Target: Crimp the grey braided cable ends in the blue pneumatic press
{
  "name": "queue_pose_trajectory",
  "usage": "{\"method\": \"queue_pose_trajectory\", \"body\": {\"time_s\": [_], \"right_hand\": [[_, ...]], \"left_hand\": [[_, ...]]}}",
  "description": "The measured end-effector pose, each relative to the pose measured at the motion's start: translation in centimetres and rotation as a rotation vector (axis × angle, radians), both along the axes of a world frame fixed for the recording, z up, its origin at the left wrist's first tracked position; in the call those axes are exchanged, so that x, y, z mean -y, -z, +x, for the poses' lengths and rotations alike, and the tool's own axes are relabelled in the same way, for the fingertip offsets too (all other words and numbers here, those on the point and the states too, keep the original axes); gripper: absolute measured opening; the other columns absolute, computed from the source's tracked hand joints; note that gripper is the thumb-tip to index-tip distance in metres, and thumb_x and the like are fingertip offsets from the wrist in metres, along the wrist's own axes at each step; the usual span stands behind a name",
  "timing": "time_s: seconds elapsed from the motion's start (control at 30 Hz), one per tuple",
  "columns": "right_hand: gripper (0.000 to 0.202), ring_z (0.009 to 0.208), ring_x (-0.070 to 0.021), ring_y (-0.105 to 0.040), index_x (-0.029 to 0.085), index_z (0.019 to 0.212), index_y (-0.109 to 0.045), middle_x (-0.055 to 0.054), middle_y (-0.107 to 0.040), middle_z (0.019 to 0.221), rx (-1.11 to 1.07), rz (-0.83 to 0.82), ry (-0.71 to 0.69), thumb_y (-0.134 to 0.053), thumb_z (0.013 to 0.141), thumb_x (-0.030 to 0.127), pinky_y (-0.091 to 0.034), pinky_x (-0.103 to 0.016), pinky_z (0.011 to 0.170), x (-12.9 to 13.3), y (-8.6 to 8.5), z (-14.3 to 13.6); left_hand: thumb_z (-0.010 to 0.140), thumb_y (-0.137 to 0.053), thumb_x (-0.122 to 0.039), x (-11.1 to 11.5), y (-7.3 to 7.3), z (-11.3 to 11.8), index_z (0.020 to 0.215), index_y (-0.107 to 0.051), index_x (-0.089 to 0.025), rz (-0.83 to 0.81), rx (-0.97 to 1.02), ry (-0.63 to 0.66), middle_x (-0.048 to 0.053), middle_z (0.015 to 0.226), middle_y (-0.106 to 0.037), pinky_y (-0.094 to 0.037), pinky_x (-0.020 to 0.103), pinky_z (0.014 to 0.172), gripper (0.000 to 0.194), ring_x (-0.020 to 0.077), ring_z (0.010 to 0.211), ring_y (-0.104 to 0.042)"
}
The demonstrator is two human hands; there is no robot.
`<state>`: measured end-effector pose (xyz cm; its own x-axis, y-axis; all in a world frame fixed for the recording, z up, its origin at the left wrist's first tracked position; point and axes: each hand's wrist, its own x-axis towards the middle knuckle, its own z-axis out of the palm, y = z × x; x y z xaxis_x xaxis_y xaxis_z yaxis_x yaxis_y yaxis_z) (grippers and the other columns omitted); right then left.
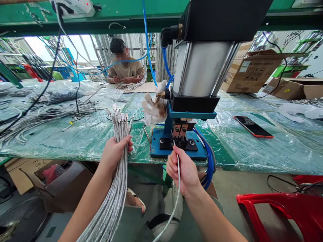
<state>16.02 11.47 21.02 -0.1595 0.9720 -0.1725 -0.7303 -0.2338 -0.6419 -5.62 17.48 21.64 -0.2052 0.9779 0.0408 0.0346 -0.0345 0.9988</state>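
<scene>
My left hand (116, 150) is closed around a thick bundle of silvery braided cables (118, 188). Metal connectors (119, 117) stick out above the fist, and the cable lengths hang down toward my lap. Between the fingers and thumb of my right hand (183, 168) is pinched a single braided cable (178, 188). Its end reaches into the copper-coloured jaws (179, 129) of a pneumatic press (199, 70) on a blue base; the tip is hidden there. The rest of that cable curves down below my hand.
More cables (58, 112) lie on the plastic-covered table (75, 141) at left. A stained white glove (155, 109) hangs at the press; blue hoses (209, 161) loop beside it. A phone (253, 126) and cardboard boxes (249, 72) are at right. A co-worker (126, 67) sits opposite. A red chair (282, 208) stands lower right.
</scene>
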Motion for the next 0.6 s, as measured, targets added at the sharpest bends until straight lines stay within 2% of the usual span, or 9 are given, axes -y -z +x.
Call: {"method": "queue_pose_trajectory", "body": {"time_s": [0.4, 0.6], "right_hand": [[0.044, 0.03, -0.0051, -0.03, 0.017, 0.048, -0.048, 0.005, -0.04, 0.036, 0.01, 0.02, 0.009, -0.059, 0.085, 0.038, -0.018, -0.019, 0.034, 0.0, 0.3, -0.13], [0.043, 0.029, -0.0047, -0.03, 0.017, 0.049, -0.047, 0.005, -0.04, 0.036, 0.006, 0.013, 0.005, -0.06, 0.084, 0.039, -0.018, -0.019, 0.034, -0.04, 0.53, -0.1]], "left_hand": [[0.071, -0.075, -0.044, 0.16, -0.18, 0.04, 0.072, -0.066, -0.014, -0.001, -0.006, 0.008, 0.001, 0.061, -0.062, -0.047, 0.026, 0.049, 0.031, 0.0143, 0.052, -0.056], [0.071, -0.075, -0.045, -0.13, 0.27, -0.25, 0.074, -0.067, -0.014, 0.007, -0.015, 0.005, 0.002, 0.061, -0.063, -0.047, 0.025, 0.049, 0.032, 0.0144, 0.052, -0.057]]}}
